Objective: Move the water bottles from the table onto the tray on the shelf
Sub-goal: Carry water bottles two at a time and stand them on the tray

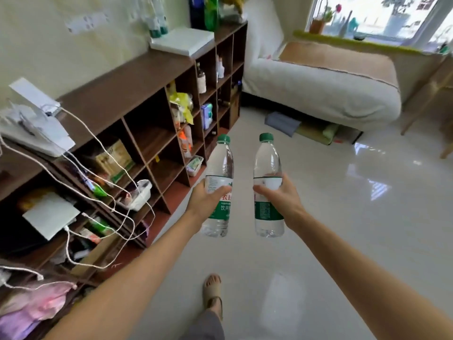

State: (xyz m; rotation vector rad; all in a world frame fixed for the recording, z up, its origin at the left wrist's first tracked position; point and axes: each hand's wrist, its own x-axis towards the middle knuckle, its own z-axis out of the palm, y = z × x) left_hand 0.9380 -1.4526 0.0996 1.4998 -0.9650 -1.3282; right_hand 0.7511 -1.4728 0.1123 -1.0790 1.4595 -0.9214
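Each hand's fingers wrap one upright bottle, left hand (pixel 206 201) and right hand (pixel 282 200) carrying both toward the tray (pixel 182 41) ahead on the shelf (pixel 117 94).

Both forearms bare, no sleeves. Tan open-toe slide sandal (pixel 212 294) at 6 o'clock; grey trouser leg (pixel 206 326) just below it.

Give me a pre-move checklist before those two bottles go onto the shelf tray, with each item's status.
1. Left hand grips the left bottle: ok.
2. Right hand grips the right bottle: ok.
3. Both green caps on: ok.
4. Bottles upright and apart: ok.
5. White tray on the shelf has bare room: ok.
6. Tray within reach from here: cannot tell.
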